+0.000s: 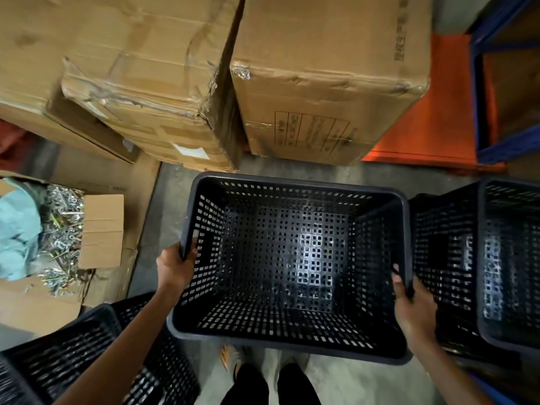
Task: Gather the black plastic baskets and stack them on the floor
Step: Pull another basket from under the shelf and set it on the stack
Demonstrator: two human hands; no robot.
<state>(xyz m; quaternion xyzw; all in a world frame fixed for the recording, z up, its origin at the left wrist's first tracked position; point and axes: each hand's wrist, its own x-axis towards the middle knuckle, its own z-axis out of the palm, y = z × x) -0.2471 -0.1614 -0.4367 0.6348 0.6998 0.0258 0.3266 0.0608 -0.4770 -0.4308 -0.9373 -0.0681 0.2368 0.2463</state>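
The black basket (292, 258) hangs open side up between the two hands, above the grey floor (175, 206) and just ahead of the person's feet (274, 381). It is probably held by both side rims because it is too wide and floppy to carry level with one hand. Beyond it, well past both hands, stand the big cardboard cartons (321, 83), which leave only a narrow strip of floor. Just outside the right hand, another basket (511, 258) sits nested in a stack, likely the place this one is headed. Outside and below the left arm lies a further basket (87, 361), tipped. Farther left is an open box of screws (61, 229). The left hand (174, 267) is closed over the left rim, thumb inside; the right hand (412, 305) is closed over the right rim.
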